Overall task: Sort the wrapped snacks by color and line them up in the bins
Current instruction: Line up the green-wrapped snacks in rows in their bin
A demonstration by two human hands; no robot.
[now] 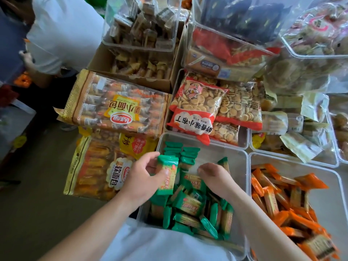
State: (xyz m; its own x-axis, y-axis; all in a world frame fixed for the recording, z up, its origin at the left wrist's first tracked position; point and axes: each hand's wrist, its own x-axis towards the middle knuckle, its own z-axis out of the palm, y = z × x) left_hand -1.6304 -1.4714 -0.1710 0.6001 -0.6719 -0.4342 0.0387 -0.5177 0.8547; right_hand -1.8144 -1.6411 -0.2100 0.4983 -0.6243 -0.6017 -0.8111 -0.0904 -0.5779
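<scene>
A clear plastic bin [205, 141] in front of me holds several green wrapped snacks. A few stand lined up at its far left [180, 154]; the others lie loose in a heap [194, 210] near me. My left hand [143, 178] grips one green wrapped snack [166, 176] upright over the bin's left side. My right hand [212, 176] reaches down into the bin with curled fingers, its fingertips hidden from me. To the right, a second clear bin [293, 160] holds several orange wrapped snacks [278, 196] in a loose pile.
Large bread bags [116, 102] lie to the left. A red biscuit bag [197, 106] fills the bin behind. More clear bins and a cardboard box [131, 63] stand further back. Another person in a white shirt [62, 29] is at far left.
</scene>
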